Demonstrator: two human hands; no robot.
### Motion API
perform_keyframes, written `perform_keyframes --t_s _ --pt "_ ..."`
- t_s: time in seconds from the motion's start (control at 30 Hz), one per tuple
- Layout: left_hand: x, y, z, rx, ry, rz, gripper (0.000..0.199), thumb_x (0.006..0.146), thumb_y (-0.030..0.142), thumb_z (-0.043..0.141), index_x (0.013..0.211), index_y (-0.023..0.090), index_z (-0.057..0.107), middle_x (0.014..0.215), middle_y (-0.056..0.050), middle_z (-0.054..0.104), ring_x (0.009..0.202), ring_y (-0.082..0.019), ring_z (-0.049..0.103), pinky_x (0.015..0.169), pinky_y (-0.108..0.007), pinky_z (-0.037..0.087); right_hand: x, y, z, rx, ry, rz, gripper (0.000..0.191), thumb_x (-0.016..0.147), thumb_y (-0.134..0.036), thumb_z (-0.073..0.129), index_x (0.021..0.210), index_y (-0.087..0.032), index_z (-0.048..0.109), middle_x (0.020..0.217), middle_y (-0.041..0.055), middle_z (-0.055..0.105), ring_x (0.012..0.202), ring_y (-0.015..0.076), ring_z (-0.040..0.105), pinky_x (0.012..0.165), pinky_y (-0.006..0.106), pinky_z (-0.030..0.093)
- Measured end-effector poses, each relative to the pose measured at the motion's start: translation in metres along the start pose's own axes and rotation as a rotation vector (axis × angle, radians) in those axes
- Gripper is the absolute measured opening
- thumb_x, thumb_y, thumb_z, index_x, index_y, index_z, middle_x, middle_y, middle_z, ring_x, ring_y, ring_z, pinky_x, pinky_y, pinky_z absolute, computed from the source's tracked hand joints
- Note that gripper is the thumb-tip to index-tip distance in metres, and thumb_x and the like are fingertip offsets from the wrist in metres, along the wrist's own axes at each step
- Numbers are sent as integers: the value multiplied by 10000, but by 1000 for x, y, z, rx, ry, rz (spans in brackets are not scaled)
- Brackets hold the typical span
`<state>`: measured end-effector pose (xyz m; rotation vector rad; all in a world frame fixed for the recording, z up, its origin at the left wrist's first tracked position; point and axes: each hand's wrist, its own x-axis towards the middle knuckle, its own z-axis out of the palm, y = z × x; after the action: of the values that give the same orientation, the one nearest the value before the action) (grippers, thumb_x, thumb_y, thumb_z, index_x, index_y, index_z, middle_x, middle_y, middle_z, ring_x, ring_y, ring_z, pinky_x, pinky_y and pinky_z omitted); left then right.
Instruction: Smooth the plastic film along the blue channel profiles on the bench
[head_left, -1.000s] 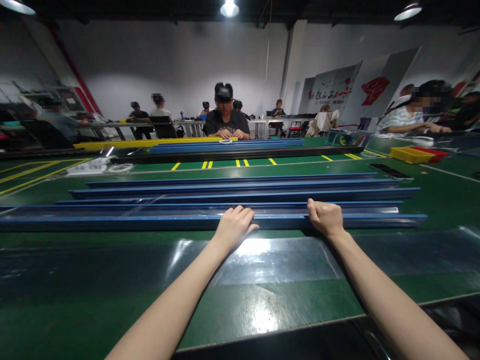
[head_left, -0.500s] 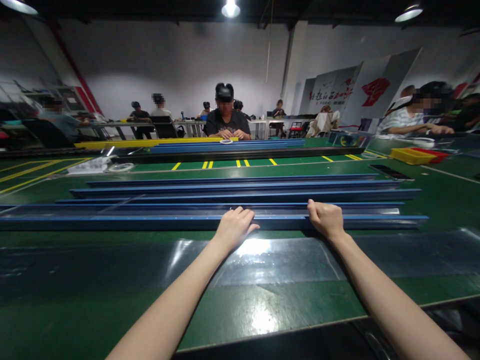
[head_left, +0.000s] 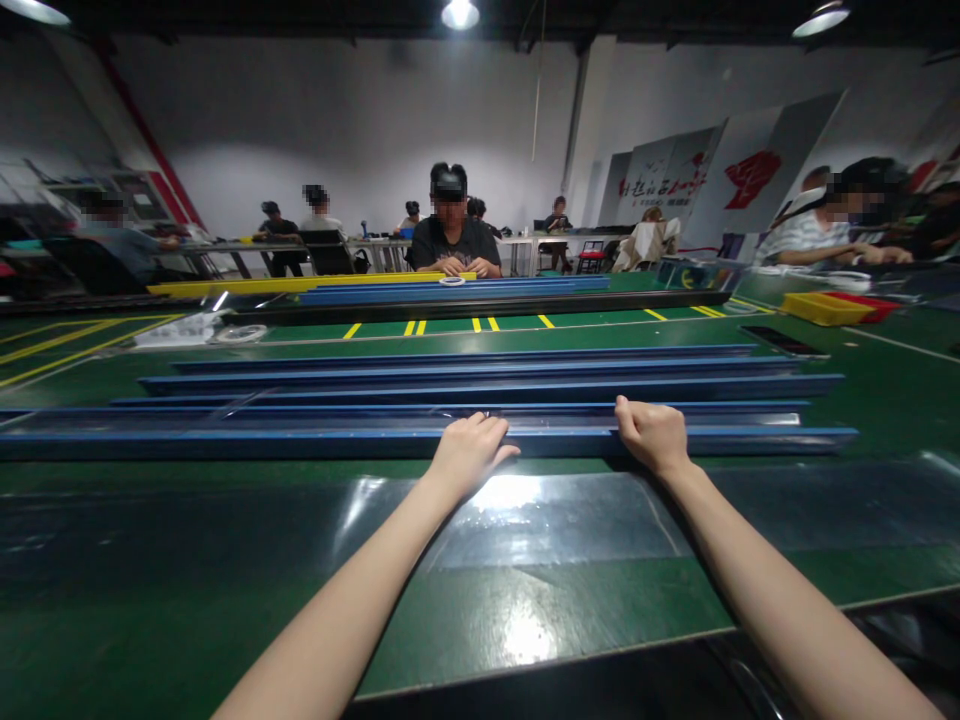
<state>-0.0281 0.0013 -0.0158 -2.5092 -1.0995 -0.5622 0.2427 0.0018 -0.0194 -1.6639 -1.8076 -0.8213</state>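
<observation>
My left hand (head_left: 472, 447) rests over the nearest blue channel (head_left: 300, 443), fingers bent over its front wall and into the trough, thumb pointing right. Further right, my right hand (head_left: 654, 436) is curled closed on the same channel, its fingertips hidden. Clear film (head_left: 382, 418) lies along the inside of this channel. Several more blue channels (head_left: 487, 388) lie parallel just behind it. A wide transparent sheet (head_left: 570, 515) is spread flat on the green table (head_left: 480, 620) under my forearms.
Behind the blue channels lie a black rail (head_left: 525, 303), a phone (head_left: 784, 342) and a yellow tray (head_left: 823, 309). A person (head_left: 456, 245) sits across the table behind a long yellow bar (head_left: 262, 286). Other people are seated farther off.
The clear film left of my left hand has shifted slightly and shows more of a bulge. Both hands stay nearly in place.
</observation>
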Motion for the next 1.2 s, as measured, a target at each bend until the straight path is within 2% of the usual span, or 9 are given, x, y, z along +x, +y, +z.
perform_keyframes --t_s 1.2 --pt "4 1 -4 -18 -87 -54 293 803 467 451 774 182 509 749 -18 618 741 -166 543 590 -253 337 0 -1 -2 14 -7 9 538 820 -336 273 389 -145 531 417 75 565 364 99 440 431 233 180"
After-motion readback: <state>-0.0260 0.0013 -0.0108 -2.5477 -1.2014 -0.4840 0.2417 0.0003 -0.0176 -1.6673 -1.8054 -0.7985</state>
